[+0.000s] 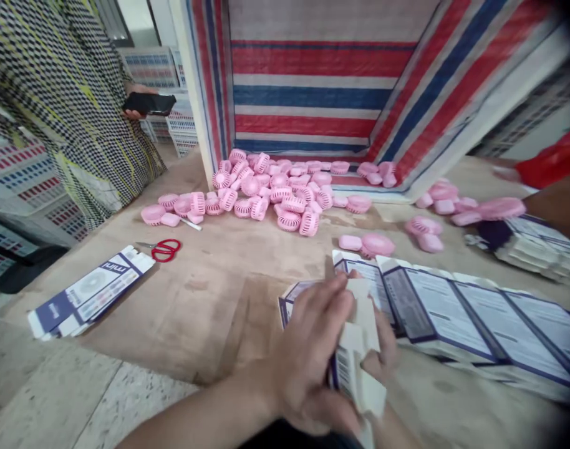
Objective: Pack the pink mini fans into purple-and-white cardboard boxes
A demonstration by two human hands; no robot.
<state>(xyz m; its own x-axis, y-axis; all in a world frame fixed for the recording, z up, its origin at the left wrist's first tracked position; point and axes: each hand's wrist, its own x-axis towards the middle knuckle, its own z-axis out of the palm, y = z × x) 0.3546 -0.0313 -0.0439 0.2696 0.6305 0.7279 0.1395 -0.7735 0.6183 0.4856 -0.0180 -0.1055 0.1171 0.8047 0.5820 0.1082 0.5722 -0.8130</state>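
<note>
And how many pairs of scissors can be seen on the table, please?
1: the red-handled scissors, on the left of the table, beside the "mini" carton; others may be hidden.

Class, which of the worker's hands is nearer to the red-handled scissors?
Left. The left hand is right of the scissors and closer to the camera; the right hand is farther right, across the carton.

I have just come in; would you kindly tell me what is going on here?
A person's left hand and right hand hold a small barcoded carton between them. Pink mini fans lie heaped at the mouth of a striped-lined box, and flattened cartons lie in an overlapping row on the right. Red-handled scissors rest on the left, near a printed carton. Beyond, another person holds a black phone.
</note>
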